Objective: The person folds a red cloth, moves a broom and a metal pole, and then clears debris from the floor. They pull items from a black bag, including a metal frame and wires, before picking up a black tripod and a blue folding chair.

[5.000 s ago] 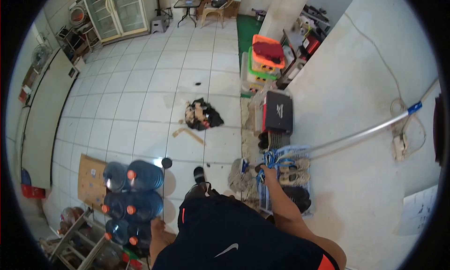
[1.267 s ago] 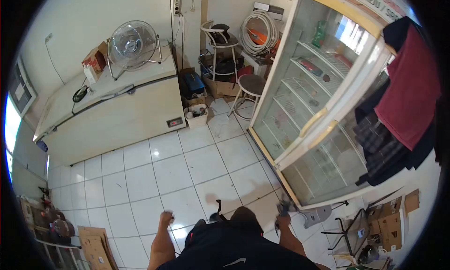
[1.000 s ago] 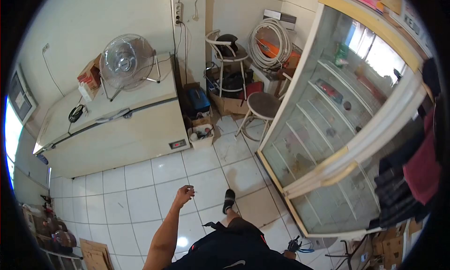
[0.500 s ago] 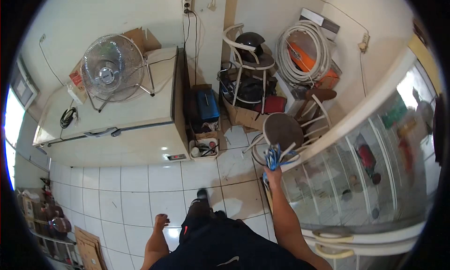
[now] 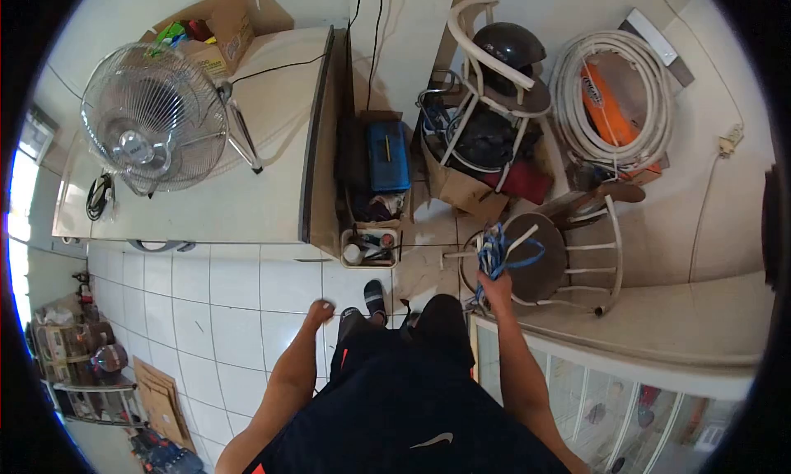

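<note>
My right hand (image 5: 497,291) is closed round a bundle of blue and white cords (image 5: 493,252), loose loops and ends sticking out above the fist. In the view, the bundle overlaps the dark round seat of a chair (image 5: 540,264) lying on its side with pale metal legs. To the left of my knees hangs my left hand (image 5: 321,312), its fingers curled in over the floor tiles (image 5: 280,309), with nothing showing in it.
Left stands a chest freezer (image 5: 272,206) with a fan (image 5: 156,120) on top. Ahead are a blue toolbox (image 5: 388,157), a small tub (image 5: 369,249) of odds and ends, and a chair with a helmet (image 5: 508,50). A coiled hose (image 5: 568,103) leans right, above a glass-fronted cabinet (image 5: 568,383).
I have stepped forward, so the freezer, chairs and hose look nearer and the cabinet has slid down the view. The cord bundle stays in my right hand, now over the chair seat.
</note>
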Demonstrator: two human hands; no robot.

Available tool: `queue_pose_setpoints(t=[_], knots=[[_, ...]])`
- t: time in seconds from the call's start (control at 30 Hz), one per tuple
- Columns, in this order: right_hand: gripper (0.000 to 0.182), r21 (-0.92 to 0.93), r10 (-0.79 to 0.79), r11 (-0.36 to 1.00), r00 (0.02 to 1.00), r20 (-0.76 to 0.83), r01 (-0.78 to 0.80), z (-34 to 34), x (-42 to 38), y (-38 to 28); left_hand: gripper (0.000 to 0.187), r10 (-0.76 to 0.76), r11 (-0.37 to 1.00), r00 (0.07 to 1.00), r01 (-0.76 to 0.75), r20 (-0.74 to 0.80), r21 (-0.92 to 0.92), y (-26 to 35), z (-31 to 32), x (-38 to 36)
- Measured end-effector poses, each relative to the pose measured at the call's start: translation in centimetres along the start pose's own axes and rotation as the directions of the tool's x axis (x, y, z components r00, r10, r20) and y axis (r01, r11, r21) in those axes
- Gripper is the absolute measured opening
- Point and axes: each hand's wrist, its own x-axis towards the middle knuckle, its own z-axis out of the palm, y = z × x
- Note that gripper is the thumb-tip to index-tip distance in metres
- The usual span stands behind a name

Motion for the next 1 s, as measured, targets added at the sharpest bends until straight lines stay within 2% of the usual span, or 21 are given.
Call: queue_pose_setpoints(t=[0.03,0.07,0.1,0.13,0.17,0.2,0.27,0.33,0.37,0.43,0.53,0.57,0.6,0.67,0.7,0.77,0.8,0.87,0.9,0.97,1.0], knots=[[0.055,0.016,0.022,1.000,0.999,0.031,-0.023,1.0,2.2,-0.6,0.034,0.000,0.999,1.000,-0.001,0.018,0.037,7.9,-1.5,0.7],[0.055,0.026,0.041,0.999,0.997,0.064,-0.043,2.1,4.4,-1.0,0.038,-0.051,0.994,0.998,0.055,0.047,-0.094,15.2,-2.9,1.3],[0.056,0.029,0.061,0.998,0.993,0.101,-0.064,3.0,6.6,-1.5,0.039,0.045,0.999,0.996,-0.043,0.071,-0.023,20.4,-3.6,2.5],[0.056,-0.002,0.051,0.999,0.985,0.164,-0.052,3.3,8.0,-4.8,0.039,0.329,0.944,0.936,-0.331,0.124,-0.005,24.2,-3.9,4.1],[0.056,-0.036,0.045,0.999,0.970,0.237,-0.037,3.9,9.1,-8.0,0.047,0.383,0.924,0.904,-0.373,0.189,-0.085,25.9,-2.7,6.7],[0.056,-0.069,0.002,0.997,0.959,0.284,0.018,6.0,11.6,-6.8,0.059,0.266,0.911,0.910,-0.129,0.319,-0.392,34.7,-5.0,3.3],[0.054,-0.149,-0.084,0.976,0.910,0.406,0.157,9.2,15.2,-7.8,0.069,0.301,0.895,0.940,-0.221,0.159,-0.388,36.5,-0.7,7.4],[0.052,-0.232,-0.144,0.920,0.824,0.548,0.315,10.6,16.3,-13.4,0.070,0.232,0.779,0.968,-0.128,0.093,-0.614,42.8,-0.1,7.4],[0.051,-0.252,-0.183,0.875,0.765,0.618,0.413,12.1,17.2,-12.9,0.070,0.175,0.668,0.983,-0.073,0.060,-0.741,44.0,1.3,8.8],[0.049,-0.255,-0.240,0.768,0.633,0.736,0.588,15.4,18.7,-11.0,0.071,0.059,0.390,0.998,-0.004,0.021,-0.921,45.1,3.5,12.0],[0.051,-0.234,-0.139,0.801,0.550,0.823,0.552,16.4,20.1,-12.1,0.066,-0.301,0.189,0.942,0.213,0.150,-0.959,45.7,4.4,14.5],[0.062,-0.253,-0.005,0.856,0.497,0.868,0.451,16.4,20.7,-12.7,0.059,-0.389,0.218,0.911,0.237,0.139,-0.947,44.0,6.1,16.4],[0.067,-0.125,-0.132,0.874,0.478,0.868,0.470,17.4,21.5,-9.9,0.056,-0.408,0.155,0.902,0.225,0.145,-0.962,42.3,8.2,17.8],[0.077,0.135,-0.378,0.862,0.443,0.813,0.488,19.3,23.3,-2.9,0.052,-0.442,0.035,0.884,0.188,0.154,-0.982,43.6,7.7,18.6],[0.080,0.056,-0.234,0.920,0.430,0.872,0.387,19.3,24.1,-2.9,0.041,-0.453,0.093,0.889,0.129,0.074,-0.987,43.3,8.6,19.9],[0.086,-0.133,0.055,0.971,0.357,0.933,0.198,18.5,26.1,-6.4,0.041,-0.463,0.150,0.878,0.213,0.121,-0.966,41.0,11.6,23.3],[0.085,-0.132,0.094,0.987,0.336,0.937,0.090,18.7,26.8,-6.1,0.043,-0.372,0.331,0.928,0.164,0.031,-0.929,36.9,16.6,26.2],[0.083,-0.136,0.167,0.983,0.290,0.942,-0.123,19.7,28.2,-5.1,0.044,-0.195,0.619,0.968,-0.002,-0.157,-0.785,33.4,22.8,29.9],[0.081,-0.180,0.201,0.979,0.298,0.933,-0.100,20.1,28.6,-5.0,0.043,-0.116,0.724,0.961,-0.092,-0.252,-0.684,33.6,24.1,30.6],[0.077,-0.262,0.265,0.964,0.324,0.908,-0.052,20.9,29.3,-4.5,0.042,-0.198,0.705,0.958,-0.006,-0.205,-0.709,34.8,22.8,29.7],[0.075,-0.240,0.203,0.969,0.376,0.904,0.054,21.3,29.3,-2.2,0.042,-0.344,0.559,0.938,0.158,-0.054,-0.814,37.2,18.9,28.4]])
